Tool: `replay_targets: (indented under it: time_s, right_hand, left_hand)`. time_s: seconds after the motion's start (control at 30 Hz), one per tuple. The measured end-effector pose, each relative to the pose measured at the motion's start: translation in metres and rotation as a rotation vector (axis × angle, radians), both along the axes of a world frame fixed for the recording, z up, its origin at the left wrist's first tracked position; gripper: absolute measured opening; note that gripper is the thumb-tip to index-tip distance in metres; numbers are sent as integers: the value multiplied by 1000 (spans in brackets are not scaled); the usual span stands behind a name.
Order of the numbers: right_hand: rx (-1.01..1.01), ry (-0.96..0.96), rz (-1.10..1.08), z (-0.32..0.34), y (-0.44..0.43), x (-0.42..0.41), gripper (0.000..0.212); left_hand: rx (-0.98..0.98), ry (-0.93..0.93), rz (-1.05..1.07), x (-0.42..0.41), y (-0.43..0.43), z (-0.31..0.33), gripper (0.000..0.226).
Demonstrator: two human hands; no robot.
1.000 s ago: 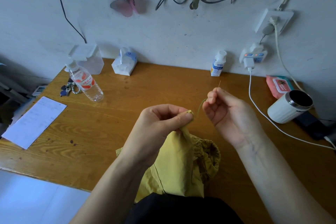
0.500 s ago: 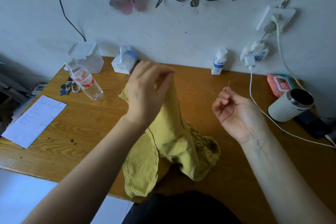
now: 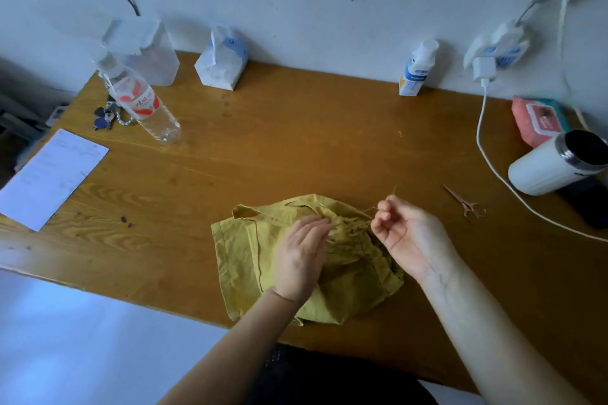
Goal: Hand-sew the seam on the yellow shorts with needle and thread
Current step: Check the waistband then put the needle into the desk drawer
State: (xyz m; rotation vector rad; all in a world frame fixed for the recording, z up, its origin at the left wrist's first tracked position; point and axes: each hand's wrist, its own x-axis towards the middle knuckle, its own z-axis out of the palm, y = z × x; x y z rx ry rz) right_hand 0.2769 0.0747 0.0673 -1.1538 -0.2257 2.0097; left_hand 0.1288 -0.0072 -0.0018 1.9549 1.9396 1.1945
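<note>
Wood makes the big tabletop (image 3: pixel 296 148), and the yellow shorts (image 3: pixel 243 260) lie in a crumpled heap near the middle of its front edge. The left hand (image 3: pixel 299 256) rests on the shorts, its fingers straight and close together, pressing down the bunched waist part. The right hand (image 3: pixel 408 230) is just beside the shorts on their right side, thumb and finger pinching the needle (image 3: pixel 393 190), which points up. A yellow thread (image 3: pixel 370 209) runs from that hand to the cloth, so I think some stitches are in. The seam is too crumpled to see how many, and the thread is not cut, so the sewing looks unfinished. A clear box (image 3: pixel 154 56) with its lid on stands at the far left corner; I cannot tell what is inside. A white cup (image 3: pixel 546 168) lies on its side by the right edge, its mouth dark. A water bottle (image 3: pixel 141 102) lies near the box. Little scissors (image 3: pixel 462 202) lie to the right of the hands.
</note>
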Motion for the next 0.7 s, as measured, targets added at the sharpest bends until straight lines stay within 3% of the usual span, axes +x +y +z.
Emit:
replay_targets:
  time_s: [0.4, 0.47, 0.57, 0.7]
  right_hand:
    - [224, -622, 448, -43, -16, -21, 18]
    - [250, -669, 475, -46, -23, -26, 15]
    - [285, -684, 433, -51, -31, -33, 27]
    - [382, -724, 369, -56, -35, -35, 8]
  left_hand:
    - [-121, -181, 185, 28, -8, -12, 25]
    - [-120, -213, 215, 31, -9, -13, 25]
    - [-118, -272, 241, 35, -10, -11, 28]
    - [-133, -351, 229, 39, -11, 0, 24]
